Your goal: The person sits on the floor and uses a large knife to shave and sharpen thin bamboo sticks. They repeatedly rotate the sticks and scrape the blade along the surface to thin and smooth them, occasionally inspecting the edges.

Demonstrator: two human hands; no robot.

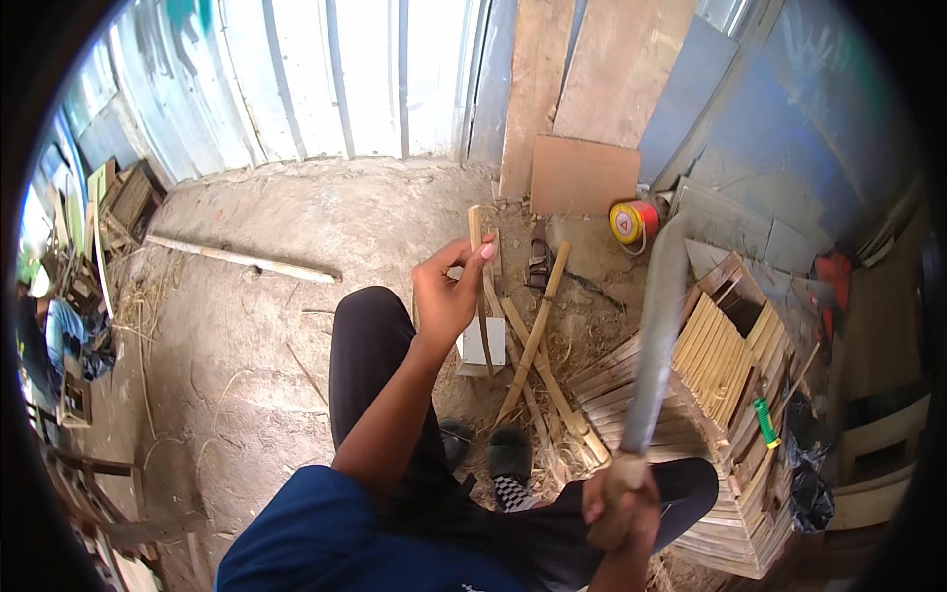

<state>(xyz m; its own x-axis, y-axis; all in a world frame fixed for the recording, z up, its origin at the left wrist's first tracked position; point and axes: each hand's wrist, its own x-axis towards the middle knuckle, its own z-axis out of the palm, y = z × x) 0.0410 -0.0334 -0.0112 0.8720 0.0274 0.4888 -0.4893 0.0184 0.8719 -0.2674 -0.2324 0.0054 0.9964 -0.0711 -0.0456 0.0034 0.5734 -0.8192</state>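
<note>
My left hand point(450, 288) is raised in front of me, its thumb and fingers closed on a thin bamboo strip point(474, 225) that stands roughly upright. The strip's lower part seems to run down past a small white box-like block point(481, 342) on the ground. In my right hand point(625, 505), over my right thigh, is a machete point(655, 345), gripped by its wooden handle with the long blade pointing up and away. The blade is a little blurred and apart from the strip. Bamboo poles point(538, 340) lie crossed on the ground between my hands.
A slatted bamboo structure point(715, 350) stands at my right, with a green-handled tool point(765, 422) on it. Farther off are a red and yellow tub point(634, 223), boards point(585, 176) and a metal sheet wall point(326, 79). A long stick point(242, 259) lies at left.
</note>
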